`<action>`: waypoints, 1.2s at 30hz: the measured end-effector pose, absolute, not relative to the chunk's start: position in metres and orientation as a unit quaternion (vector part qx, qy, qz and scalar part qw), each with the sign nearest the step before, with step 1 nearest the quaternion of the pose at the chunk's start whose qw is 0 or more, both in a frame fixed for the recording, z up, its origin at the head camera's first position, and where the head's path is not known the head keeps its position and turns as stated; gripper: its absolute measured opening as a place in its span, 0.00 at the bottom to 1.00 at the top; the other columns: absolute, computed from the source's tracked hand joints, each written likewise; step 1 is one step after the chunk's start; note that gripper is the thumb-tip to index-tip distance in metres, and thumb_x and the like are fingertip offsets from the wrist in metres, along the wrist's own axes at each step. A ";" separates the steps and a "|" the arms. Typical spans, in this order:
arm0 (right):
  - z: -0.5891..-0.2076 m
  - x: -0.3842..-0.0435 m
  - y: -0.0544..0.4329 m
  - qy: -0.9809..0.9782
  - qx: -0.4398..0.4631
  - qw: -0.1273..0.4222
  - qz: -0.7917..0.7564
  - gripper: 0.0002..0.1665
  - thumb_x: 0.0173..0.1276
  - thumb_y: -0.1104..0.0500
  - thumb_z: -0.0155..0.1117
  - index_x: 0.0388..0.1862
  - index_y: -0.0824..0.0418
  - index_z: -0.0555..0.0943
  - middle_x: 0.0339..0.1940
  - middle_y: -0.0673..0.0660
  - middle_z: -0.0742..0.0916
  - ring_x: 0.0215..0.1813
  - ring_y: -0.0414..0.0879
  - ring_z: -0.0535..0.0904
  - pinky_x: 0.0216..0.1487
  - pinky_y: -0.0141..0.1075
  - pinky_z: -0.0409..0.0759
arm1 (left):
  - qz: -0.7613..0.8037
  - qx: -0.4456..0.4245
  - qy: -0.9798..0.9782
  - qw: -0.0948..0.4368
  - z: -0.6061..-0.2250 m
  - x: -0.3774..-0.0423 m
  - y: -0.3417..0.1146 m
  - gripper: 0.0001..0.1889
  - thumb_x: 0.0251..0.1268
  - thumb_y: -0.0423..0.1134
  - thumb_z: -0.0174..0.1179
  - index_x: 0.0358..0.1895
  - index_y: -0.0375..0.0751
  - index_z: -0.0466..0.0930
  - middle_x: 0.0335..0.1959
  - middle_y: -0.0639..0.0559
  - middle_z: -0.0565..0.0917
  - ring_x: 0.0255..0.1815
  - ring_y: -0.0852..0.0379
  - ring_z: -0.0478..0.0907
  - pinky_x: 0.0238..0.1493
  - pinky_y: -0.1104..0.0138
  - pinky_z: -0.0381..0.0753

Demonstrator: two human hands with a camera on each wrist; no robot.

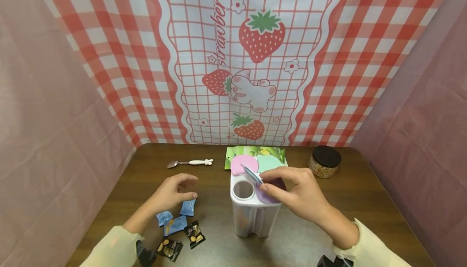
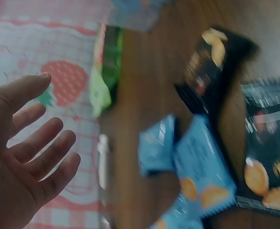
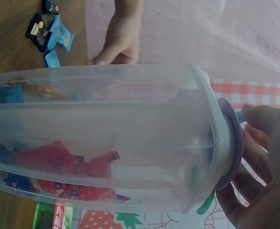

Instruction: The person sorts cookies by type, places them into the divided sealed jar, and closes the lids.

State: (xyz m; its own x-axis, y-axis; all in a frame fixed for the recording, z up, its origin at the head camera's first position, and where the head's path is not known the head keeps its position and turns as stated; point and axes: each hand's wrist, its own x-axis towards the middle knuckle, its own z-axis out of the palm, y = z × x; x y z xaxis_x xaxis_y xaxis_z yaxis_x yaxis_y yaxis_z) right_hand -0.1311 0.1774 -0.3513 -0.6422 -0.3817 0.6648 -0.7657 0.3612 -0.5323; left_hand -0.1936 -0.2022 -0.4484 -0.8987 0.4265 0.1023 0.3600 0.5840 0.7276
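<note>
A clear tall container (image 1: pixel 251 217) with a white top stands at the table's middle. Pink (image 1: pixel 243 165), mint (image 1: pixel 269 163) and purple (image 1: pixel 265 196) lids cover parts of its top. My right hand (image 1: pixel 304 192) pinches a pale blue lid (image 1: pixel 251 174), tilted up beside an uncovered round opening (image 1: pixel 243 189). Through the wall, red-wrapped pieces (image 3: pixel 59 164) and a blue packet (image 3: pixel 8 94) show in separate compartments. To the left, my left hand (image 1: pixel 175 192) hovers with loosely bent fingers, holding nothing. Near it lie several blue packets (image 1: pixel 175 225) and black packets (image 1: pixel 195 233).
Behind the container lies a green bag (image 1: pixel 233 153). A fork-like utensil with a white handle (image 1: pixel 197 162) rests at the back left. At the back right stands a jar (image 1: pixel 324 161) with a black lid. A checked strawberry cloth (image 1: pixel 255 76) hangs behind the table.
</note>
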 end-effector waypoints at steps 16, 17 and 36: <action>-0.350 -0.132 0.176 -0.800 0.351 0.228 0.431 0.13 0.60 0.62 0.80 0.43 0.50 0.90 0.39 0.45 0.92 0.39 0.39 0.88 0.40 0.29 0.83 | 0.335 0.198 0.917 0.091 -0.494 -0.208 -0.223 0.29 0.50 0.35 0.80 0.57 0.31 0.82 0.50 0.40 0.84 0.47 0.43 0.81 0.47 0.49 0.83; -0.350 -0.132 0.176 -0.800 0.352 0.227 0.430 0.13 0.60 0.62 0.80 0.43 0.50 0.90 0.39 0.45 0.92 0.39 0.39 0.88 0.40 0.29 0.83 | 0.331 0.199 0.918 0.091 -0.495 -0.208 -0.222 0.28 0.49 0.35 0.80 0.56 0.31 0.83 0.49 0.40 0.84 0.46 0.44 0.81 0.46 0.51 0.83; -0.348 -0.130 0.176 -0.800 0.350 0.224 0.432 0.13 0.61 0.62 0.79 0.44 0.51 0.90 0.39 0.45 0.92 0.39 0.39 0.88 0.40 0.29 0.83 | 0.286 0.183 0.938 0.075 -0.503 -0.209 -0.216 0.17 0.49 0.32 0.79 0.45 0.37 0.88 0.38 0.50 0.85 0.38 0.55 0.78 0.38 0.62 0.77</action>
